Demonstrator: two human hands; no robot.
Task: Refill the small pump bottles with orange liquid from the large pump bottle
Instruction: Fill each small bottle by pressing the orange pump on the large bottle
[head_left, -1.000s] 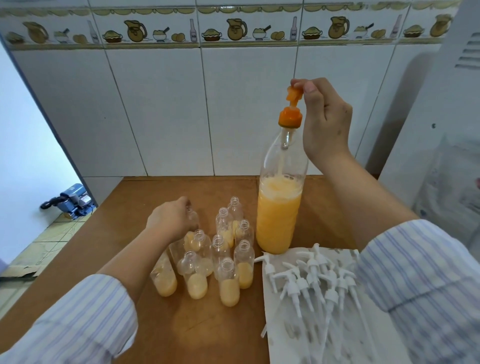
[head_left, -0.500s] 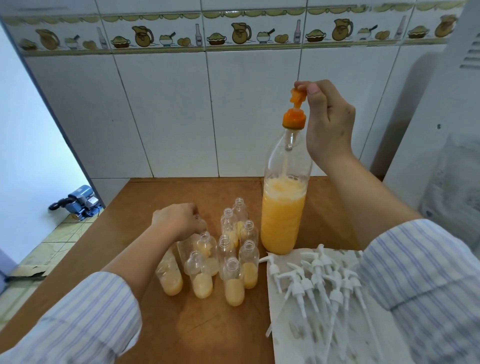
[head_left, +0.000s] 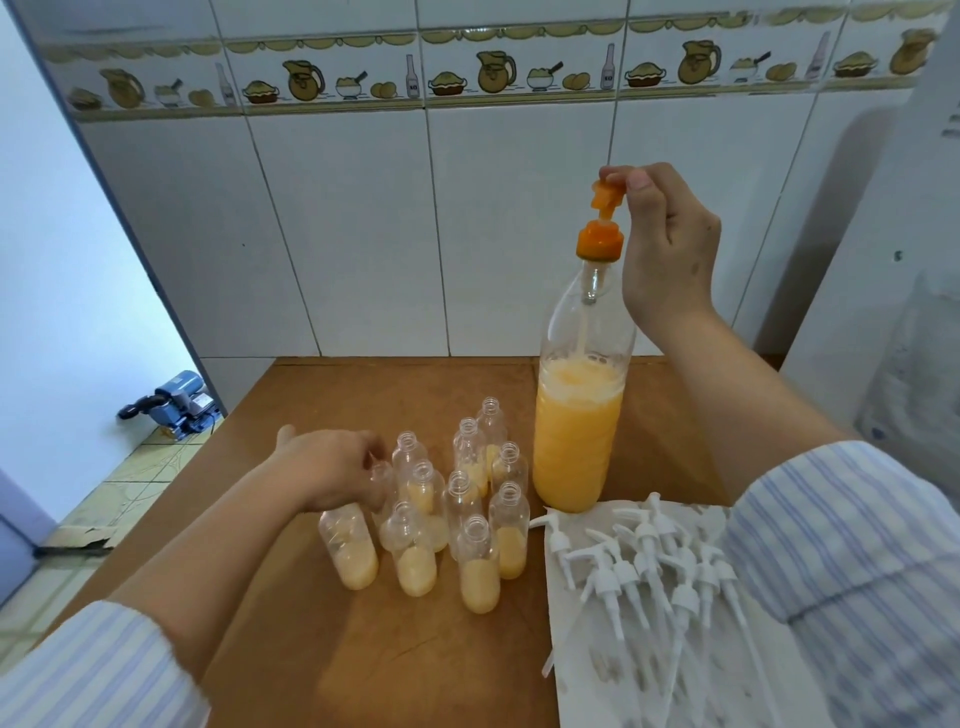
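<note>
A tall clear bottle (head_left: 579, 431), about half full of orange liquid, stands on the wooden table (head_left: 322, 654). Its orange pump head (head_left: 602, 200) is raised. My right hand (head_left: 667, 244) pinches that pump head from the right. Several small clear bottles (head_left: 467, 514), uncapped and partly filled with orange liquid, cluster left of the tall bottle. My left hand (head_left: 330, 473) grips the top of one small bottle (head_left: 350, 551) at the cluster's left edge. That bottle's neck is hidden under my fingers.
Several white pump tops (head_left: 649, 566) lie on a white sheet (head_left: 587, 696) at the table's right front. A white tiled wall (head_left: 363, 234) stands right behind the table. A blue machine (head_left: 179, 402) sits on the floor to the left. A white appliance (head_left: 914, 260) stands at right.
The view has shifted slightly. My left hand has stayed on the small bottle at the cluster's left, and my right hand has stayed on the pump head.
</note>
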